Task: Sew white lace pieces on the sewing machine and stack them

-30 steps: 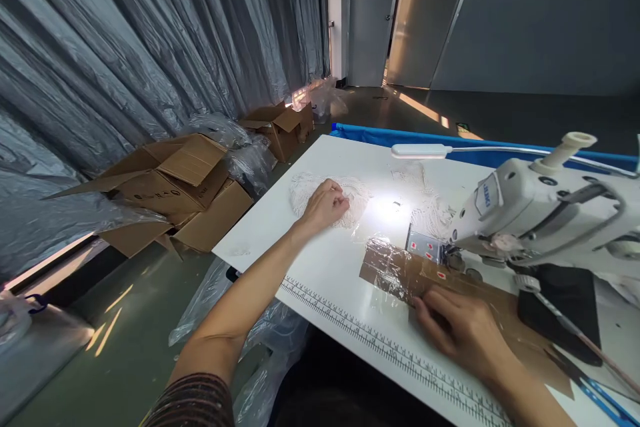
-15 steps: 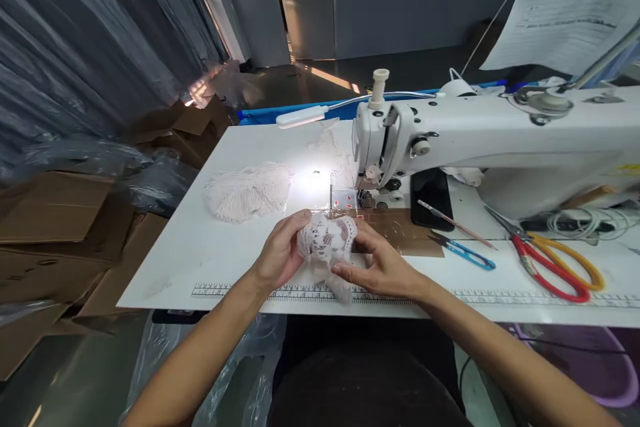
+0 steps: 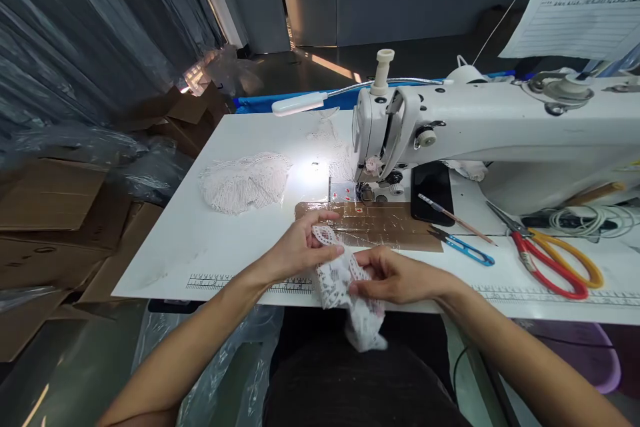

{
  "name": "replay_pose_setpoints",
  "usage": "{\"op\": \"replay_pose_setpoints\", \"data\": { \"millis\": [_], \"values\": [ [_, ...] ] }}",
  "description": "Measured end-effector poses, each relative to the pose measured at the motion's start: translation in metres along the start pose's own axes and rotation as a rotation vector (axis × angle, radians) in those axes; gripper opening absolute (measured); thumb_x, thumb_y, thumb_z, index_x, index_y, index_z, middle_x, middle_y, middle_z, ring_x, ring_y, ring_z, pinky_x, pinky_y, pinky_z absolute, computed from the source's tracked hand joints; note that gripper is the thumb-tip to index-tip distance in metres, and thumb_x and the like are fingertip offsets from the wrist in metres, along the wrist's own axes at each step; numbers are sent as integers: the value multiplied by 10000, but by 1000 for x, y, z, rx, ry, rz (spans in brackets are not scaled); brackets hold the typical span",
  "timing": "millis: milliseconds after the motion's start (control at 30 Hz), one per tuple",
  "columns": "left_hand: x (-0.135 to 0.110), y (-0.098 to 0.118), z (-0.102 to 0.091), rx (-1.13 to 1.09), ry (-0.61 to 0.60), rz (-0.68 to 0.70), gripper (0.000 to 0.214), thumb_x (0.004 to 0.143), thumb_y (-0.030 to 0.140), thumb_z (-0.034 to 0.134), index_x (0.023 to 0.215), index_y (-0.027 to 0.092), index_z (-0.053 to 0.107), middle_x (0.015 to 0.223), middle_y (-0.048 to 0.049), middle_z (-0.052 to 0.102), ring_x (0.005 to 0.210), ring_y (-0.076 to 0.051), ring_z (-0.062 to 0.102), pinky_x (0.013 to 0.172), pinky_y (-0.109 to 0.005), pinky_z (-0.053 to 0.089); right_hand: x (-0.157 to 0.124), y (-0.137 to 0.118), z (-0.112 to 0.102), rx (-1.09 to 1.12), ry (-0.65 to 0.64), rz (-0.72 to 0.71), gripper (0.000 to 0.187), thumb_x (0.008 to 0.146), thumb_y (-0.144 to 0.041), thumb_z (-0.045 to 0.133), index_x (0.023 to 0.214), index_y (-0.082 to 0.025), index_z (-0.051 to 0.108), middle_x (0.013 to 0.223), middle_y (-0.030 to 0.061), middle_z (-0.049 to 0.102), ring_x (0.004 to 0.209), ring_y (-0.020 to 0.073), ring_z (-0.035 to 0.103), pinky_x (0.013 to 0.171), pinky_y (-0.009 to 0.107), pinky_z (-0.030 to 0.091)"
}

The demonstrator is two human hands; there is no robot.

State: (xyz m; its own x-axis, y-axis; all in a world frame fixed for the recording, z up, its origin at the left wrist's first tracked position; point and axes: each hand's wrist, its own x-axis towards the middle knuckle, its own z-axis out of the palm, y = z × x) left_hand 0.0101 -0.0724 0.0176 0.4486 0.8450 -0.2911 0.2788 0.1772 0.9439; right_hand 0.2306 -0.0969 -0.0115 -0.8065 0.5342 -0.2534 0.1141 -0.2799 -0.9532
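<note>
A strip of white lace trim (image 3: 333,284) hangs between my two hands over the table's front edge, its lower end dangling above my lap. My left hand (image 3: 305,247) pinches the scalloped upper end between thumb and fingers. On the other side, my right hand (image 3: 387,274) grips the lace's right edge with thumb and bent fingers. Just beyond my hands is a brown taped board (image 3: 375,230), in front of the white sewing machine (image 3: 380,134). The machine's needle area is lit, and part of the lace is folded over itself.
A pile of lace pieces (image 3: 245,182) lies at the left of the white table (image 3: 165,260), with more lace (image 3: 333,147) behind the lamp's glow. To the right are a black phone (image 3: 431,190), a pencil (image 3: 455,219), blue thread snips (image 3: 465,248) and red-and-yellow scissors (image 3: 550,264). Cardboard boxes (image 3: 55,240) stand left.
Both hands have come lower and nearer my body with the lace. The lace, bunched between them before, now hangs down lengthwise past the table edge. More of the brown board shows.
</note>
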Motion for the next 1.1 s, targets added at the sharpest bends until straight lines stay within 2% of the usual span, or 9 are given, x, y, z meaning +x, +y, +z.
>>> {"op": "replay_pose_setpoints", "data": {
  "millis": [133, 300, 400, 500, 667, 833, 967, 1033, 1100],
  "values": [
    [14, -2, -21, 261, 83, 87, 484, 814, 392, 709, 1250, 228, 579, 876, -21, 645, 456, -71, 460, 432, -222, 343, -11, -6, -38, -226, 217, 72, 360, 851, -508, 654, 896, -151, 643, 672, -24, 582, 521, 67, 447, 481, 208, 344],
    [40, -8, -32, 657, 101, 218, 407, 898, 376, 623, 1268, 224, 546, 942, -35, 650, 526, -106, 524, 547, -264, 430, 2, -9, -73, -911, 843, 172, 360, 903, -495, 531, 937, -190, 719, 610, 17, 585, 552, 146, 505, 518, 271, 321],
    [54, -14, -31, 950, 233, 317, 326, 920, 383, 615, 1179, 184, 616, 961, -85, 651, 718, -192, 592, 592, -291, 430, 10, -4, -76, -1184, 1010, 255, 416, 915, -527, 482, 1017, -199, 718, 565, 31, 558, 564, 202, 536, 531, 289, 263],
    [60, -21, -30, 1021, 239, 524, 244, 961, 366, 563, 1092, 192, 673, 1161, -118, 653, 947, -243, 620, 726, -346, 483, 6, -4, -73, -1346, 999, 290, 453, 947, -543, 410, 1003, -200, 701, 591, 48, 587, 573, 218, 561, 539, 300, 245],
    [59, -27, -24, 907, -141, 759, 203, 942, 340, 617, 1095, 240, 706, 1243, -70, 686, 1110, -243, 639, 974, -435, 446, -17, -11, -65, -1303, 930, 291, 328, 858, -521, 568, 838, -196, 613, 646, 43, 602, 578, 185, 540, 541, 296, 277],
    [52, -23, -24, 716, -70, 630, 360, 849, 454, 717, 1117, 214, 702, 1218, -100, 691, 1103, -265, 638, 946, -437, 478, -4, -14, -47, -628, 956, 116, 334, 803, -518, 650, 836, -191, 585, 558, -39, 482, 473, 108, 411, 459, 272, 313],
    [46, -17, -32, 314, -119, 353, 723, 834, 625, 633, 1374, 157, 522, 1083, -125, 704, 845, -204, 674, 695, -314, 536, 27, -16, -29, -67, 770, -68, 484, 751, -584, 716, 990, -176, 610, 779, 37, 655, 640, 145, 609, 542, 291, 506],
    [45, -17, -34, 271, -99, 225, 782, 824, 605, 653, 1434, 161, 445, 1077, -128, 702, 836, -208, 682, 680, -308, 534, 33, -15, -28, -70, 699, -98, 499, 798, -575, 682, 1089, -174, 627, 912, 79, 703, 777, 177, 671, 645, 325, 573],
    [44, -19, -34, 342, -1, 160, 746, 795, 523, 721, 1411, 187, 469, 1104, -129, 697, 958, -256, 687, 741, -332, 542, 29, -12, -31, -307, 716, -75, 450, 880, -531, 606, 1143, -168, 647, 973, 101, 720, 817, 190, 683, 694, 347, 586]
  ]
}}
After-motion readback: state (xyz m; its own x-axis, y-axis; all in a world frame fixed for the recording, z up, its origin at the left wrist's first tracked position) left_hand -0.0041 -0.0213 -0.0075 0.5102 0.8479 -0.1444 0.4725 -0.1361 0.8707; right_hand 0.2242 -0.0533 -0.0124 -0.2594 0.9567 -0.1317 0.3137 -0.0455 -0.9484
